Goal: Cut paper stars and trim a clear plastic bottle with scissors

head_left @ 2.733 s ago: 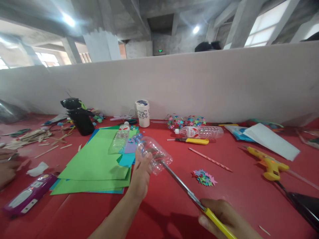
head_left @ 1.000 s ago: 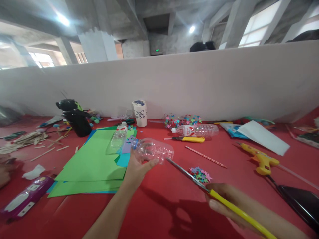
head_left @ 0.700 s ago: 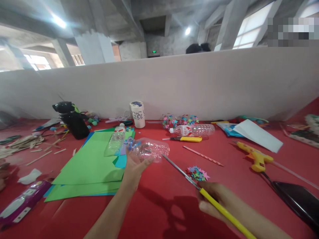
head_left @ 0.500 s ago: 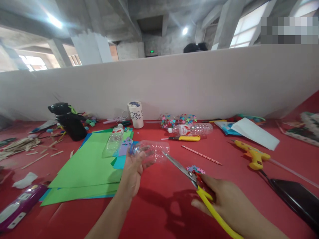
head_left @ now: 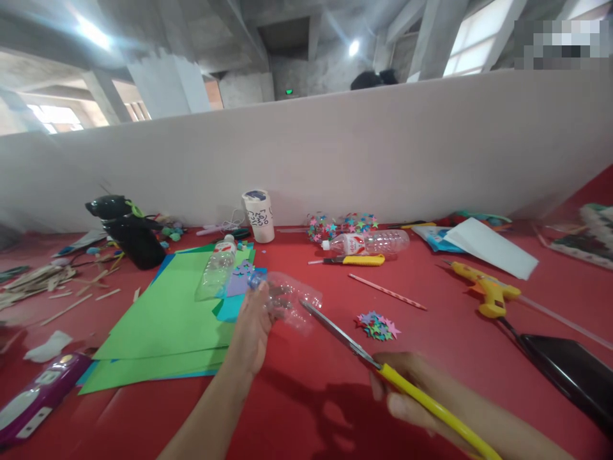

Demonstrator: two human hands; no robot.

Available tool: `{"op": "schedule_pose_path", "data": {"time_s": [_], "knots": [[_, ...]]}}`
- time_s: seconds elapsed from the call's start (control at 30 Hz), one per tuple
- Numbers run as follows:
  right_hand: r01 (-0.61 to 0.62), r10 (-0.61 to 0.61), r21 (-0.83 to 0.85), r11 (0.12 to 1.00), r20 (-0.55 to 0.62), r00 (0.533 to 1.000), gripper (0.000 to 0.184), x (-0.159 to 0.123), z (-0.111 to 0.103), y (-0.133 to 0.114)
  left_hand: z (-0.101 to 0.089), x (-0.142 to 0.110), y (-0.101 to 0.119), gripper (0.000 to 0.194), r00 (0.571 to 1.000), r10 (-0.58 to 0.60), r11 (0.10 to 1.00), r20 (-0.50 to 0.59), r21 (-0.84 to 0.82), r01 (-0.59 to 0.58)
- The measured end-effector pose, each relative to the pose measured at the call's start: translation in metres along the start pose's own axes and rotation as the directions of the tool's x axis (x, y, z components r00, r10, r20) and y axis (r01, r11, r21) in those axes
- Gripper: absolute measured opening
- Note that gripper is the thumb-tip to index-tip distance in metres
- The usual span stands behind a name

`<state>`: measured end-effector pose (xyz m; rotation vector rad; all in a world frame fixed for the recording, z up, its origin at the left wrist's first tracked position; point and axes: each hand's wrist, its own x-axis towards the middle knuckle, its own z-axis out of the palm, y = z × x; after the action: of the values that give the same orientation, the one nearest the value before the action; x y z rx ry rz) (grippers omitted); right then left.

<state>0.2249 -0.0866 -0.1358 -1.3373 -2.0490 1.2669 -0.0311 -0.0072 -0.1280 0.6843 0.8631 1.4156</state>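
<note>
The left hand [head_left: 253, 329] grips a clear bottle [head_left: 287, 300] by its blue-capped neck, lifted over the middle of the red table [head_left: 311, 396]. The right hand [head_left: 416, 399], closed around yellow-handled scissors [head_left: 383, 370], points the blades at the bottle's open end. Green paper [head_left: 172, 319] lies toward the left edge, paper stars [head_left: 377, 324] just beside the blades.

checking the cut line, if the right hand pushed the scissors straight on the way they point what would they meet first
The clear bottle held in the left hand: the scissors in the right hand already point at its open end, tips about touching; depth unclear.
</note>
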Motion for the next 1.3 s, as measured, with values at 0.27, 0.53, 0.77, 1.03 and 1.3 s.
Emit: {"op": "schedule_pose_path", "data": {"time_s": [0.27, 0.53, 0.77, 1.03, 1.3], "knots": [[-0.088, 0.09, 0.047, 0.995, -0.033, 0.995, 0.067, -0.009, 0.004, -0.015, 0.005, 0.001, 0.008, 0.039, 0.998, 0.059, 0.995, -0.018, -0.079, -0.06], [-0.178, 0.124, -0.142, 0.974, -0.325, 0.938, 0.048, 0.004, 0.0, -0.02, -0.001, 0.0, 0.004, 0.04, 0.97, 0.242, 0.97, 0.007, 0.008, -0.243], [-0.126, 0.157, 0.329, 0.936, -0.068, 0.985, 0.063, -0.007, 0.003, -0.013, 0.003, 0.0, 0.004, 0.041, 0.978, 0.205, 0.976, -0.046, -0.062, -0.208], [-0.132, 0.16, 0.417, 0.899, -0.033, 0.987, 0.061, -0.006, 0.01, -0.017, 0.01, -0.007, 0.001, 0.039, 0.989, 0.147, 0.985, 0.002, -0.094, -0.147], [-0.22, 0.238, 0.411, 0.885, 0.008, 0.971, 0.028, 0.0, 0.015, -0.002, 0.003, -0.003, -0.01, 0.036, 0.987, 0.153, 0.981, 0.052, -0.128, -0.145]]}}
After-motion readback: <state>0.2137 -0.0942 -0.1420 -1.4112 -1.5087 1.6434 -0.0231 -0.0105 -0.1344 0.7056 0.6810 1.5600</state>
